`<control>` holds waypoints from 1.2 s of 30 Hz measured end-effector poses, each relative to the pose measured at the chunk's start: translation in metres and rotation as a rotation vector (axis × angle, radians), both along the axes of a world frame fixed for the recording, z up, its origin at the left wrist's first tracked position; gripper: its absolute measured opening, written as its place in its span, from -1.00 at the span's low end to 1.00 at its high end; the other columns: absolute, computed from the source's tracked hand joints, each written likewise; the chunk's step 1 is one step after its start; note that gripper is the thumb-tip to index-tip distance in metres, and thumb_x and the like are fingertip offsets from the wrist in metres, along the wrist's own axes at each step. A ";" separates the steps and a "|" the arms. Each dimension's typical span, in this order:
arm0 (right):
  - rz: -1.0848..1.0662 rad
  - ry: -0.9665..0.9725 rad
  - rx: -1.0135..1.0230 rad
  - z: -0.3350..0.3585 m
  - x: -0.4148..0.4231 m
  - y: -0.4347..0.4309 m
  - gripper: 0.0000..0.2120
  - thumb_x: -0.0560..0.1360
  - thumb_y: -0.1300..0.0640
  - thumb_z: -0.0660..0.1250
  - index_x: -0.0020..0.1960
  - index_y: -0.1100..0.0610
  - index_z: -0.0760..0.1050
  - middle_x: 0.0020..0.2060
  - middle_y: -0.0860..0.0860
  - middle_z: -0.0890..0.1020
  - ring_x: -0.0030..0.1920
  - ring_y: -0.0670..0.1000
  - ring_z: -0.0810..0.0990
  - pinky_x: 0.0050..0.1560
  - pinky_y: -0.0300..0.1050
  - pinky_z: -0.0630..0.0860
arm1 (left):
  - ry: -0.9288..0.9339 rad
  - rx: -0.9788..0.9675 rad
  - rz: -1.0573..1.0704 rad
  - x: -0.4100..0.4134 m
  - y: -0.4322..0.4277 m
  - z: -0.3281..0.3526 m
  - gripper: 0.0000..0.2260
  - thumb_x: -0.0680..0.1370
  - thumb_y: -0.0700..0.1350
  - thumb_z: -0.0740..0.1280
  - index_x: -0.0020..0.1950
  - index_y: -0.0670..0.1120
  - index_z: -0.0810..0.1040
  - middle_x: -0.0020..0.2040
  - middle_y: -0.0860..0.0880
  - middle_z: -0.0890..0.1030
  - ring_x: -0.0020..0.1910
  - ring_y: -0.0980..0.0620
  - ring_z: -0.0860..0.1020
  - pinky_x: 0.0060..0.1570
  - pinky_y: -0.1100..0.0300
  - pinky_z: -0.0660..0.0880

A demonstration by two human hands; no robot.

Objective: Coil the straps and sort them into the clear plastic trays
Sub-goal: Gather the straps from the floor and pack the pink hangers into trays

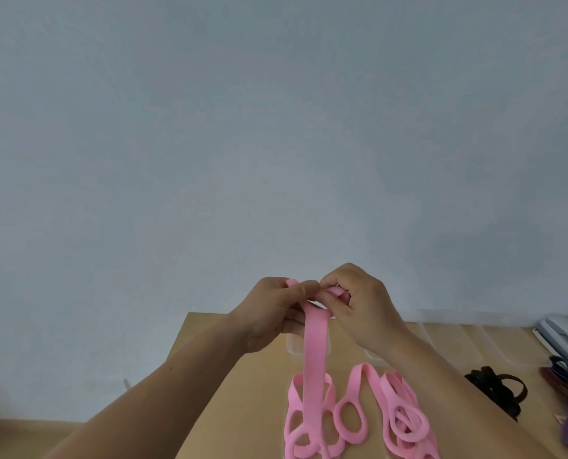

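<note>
- Left hand (269,313) and right hand (365,309), raised at the table's 12 o'clock, both pinched the top end of one pink strap (315,352), fingers curled round it.
- Wooden table (242,376) carried clear trays (474,342) at 2 o'clock; their contents could not be told.
- Loose pink straps (405,415) lay heaped at 6 o'clock.
- Pink strap hung straight, long axis 12 to 6.
- Black straps (497,389) lay at 3 o'clock.

Matt pink cloth strap (315,352), wooden table (249,385)
</note>
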State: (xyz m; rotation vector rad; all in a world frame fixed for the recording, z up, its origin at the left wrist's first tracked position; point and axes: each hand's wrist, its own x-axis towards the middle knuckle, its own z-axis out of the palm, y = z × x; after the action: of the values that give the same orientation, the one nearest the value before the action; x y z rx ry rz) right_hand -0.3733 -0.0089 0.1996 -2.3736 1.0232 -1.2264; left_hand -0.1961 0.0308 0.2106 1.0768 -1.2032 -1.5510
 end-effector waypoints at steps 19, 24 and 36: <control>0.069 -0.184 0.438 -0.007 -0.005 -0.005 -0.88 0.62 0.13 0.26 -0.04 0.02 0.56 -0.33 -0.07 0.67 -0.35 -0.06 0.66 -0.34 -0.28 0.53 | -0.185 -0.272 0.308 -0.002 -0.012 -0.027 -0.76 0.46 -0.18 0.53 0.09 -0.06 0.62 -0.09 -0.08 0.69 -0.09 -0.14 0.67 -0.04 -0.08 0.64; 0.033 -0.032 0.282 -0.006 -0.005 -0.005 -0.87 0.61 0.03 0.27 -0.10 -0.15 0.51 -0.31 -0.26 0.63 -0.34 -0.16 0.63 -0.24 -0.28 0.56 | -0.105 -0.218 0.188 -0.003 -0.010 -0.022 -0.80 0.52 -0.20 0.46 0.09 -0.24 0.57 -0.05 -0.20 0.71 -0.04 -0.20 0.69 -0.08 -0.08 0.64; 0.131 -0.135 0.458 0.002 -0.010 -0.006 -0.97 0.50 0.08 0.45 -0.11 0.01 0.67 -0.24 -0.11 0.70 -0.21 -0.12 0.67 -0.15 -0.26 0.59 | 0.060 -0.002 -0.040 -0.004 -0.002 -0.014 -0.69 0.54 -0.14 0.37 0.23 -0.26 0.59 0.12 -0.28 0.65 0.12 -0.35 0.60 0.17 -0.17 0.56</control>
State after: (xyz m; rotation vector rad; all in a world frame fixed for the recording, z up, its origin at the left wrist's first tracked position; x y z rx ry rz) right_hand -0.3831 -0.0147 0.2014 -1.9454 0.9654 -0.9655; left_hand -0.1997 0.0292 0.1967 1.0036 -1.1920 -1.6007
